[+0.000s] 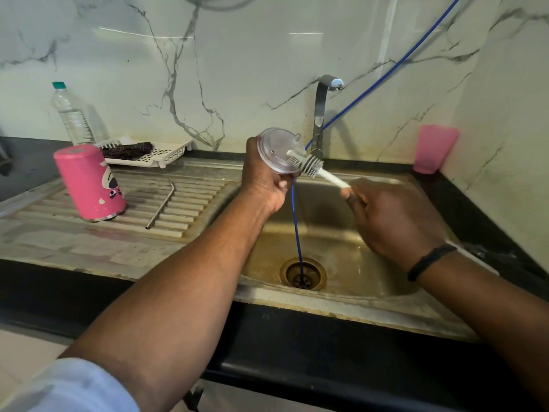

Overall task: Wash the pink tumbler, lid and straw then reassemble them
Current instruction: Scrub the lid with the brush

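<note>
My left hand (pixel 263 181) grips a clear round lid (pixel 274 150) above the sink basin, tilted toward me. My right hand (pixel 386 215) holds the white handle of a grey bristle brush (pixel 309 164), whose head presses against the lid's face. The pink tumbler (pixel 89 181) stands upside down on the ribbed draining board at the left. Beside it, to the right, a bent metal straw (pixel 162 205) lies flat on the ribs.
A steel sink (pixel 341 263) with a drain sits below my hands. A blue hose (pixel 297 227) runs from the wall down into the drain. The tap (pixel 322 111) stands behind the lid. A pink cup (pixel 435 148), a water bottle (pixel 71 114) and a white rack (pixel 157 151) line the wall.
</note>
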